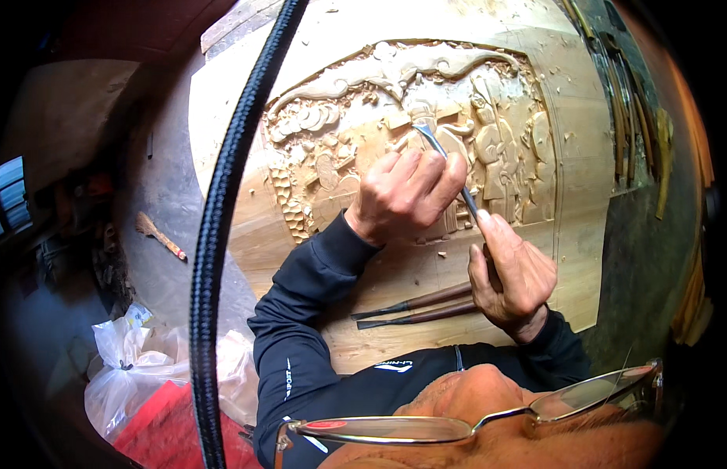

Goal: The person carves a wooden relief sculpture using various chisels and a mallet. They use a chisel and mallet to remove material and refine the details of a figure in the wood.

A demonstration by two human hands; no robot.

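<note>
My left hand point(410, 187) is closed round the metal shaft of a wood chisel point(469, 203), close to its blade. The blade tip rests on the carved middle of a pale wooden panel point(578, 250). Lower down the same tool, my right hand point(513, 273) grips it with fingers and thumb; the handle is mostly hidden in the palm. Figures, curling shapes and a recessed ground are cut into the panel, with shavings lying in the hollows. Two more chisels point(437, 299) with dark reddish handles lie side by side on the wood, just beyond my chest and partly behind my right hand.
Several long-handled carving tools point(633, 117) lie in a row at the far right. A small brush point(158, 236) rests on the grey surface at left. Clear plastic bags point(129, 363) and red material point(164, 426) sit lower left. A black braided cable point(215, 234) crosses the view.
</note>
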